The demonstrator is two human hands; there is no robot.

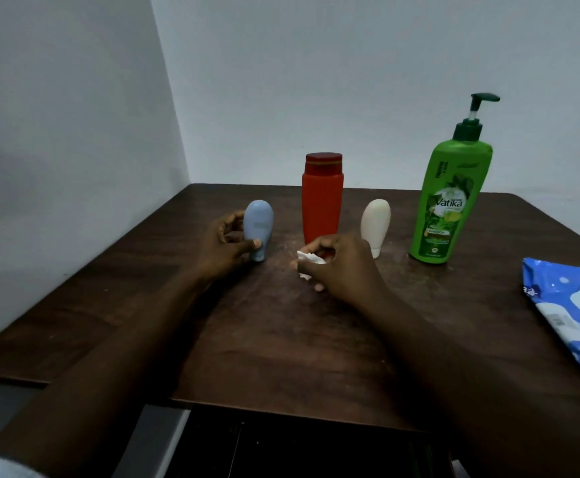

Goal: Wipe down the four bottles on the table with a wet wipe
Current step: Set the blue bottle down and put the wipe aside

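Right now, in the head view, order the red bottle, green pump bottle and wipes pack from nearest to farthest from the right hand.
1. Red bottle, just behind the right hand.
2. Green pump bottle, farther right, at the back.
3. Wipes pack, far right, nearer the camera.

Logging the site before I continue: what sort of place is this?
Probably a home room corner: a dark wooden table against bare walls, holding a green Vatika pump bottle and a wet-wipe pack.
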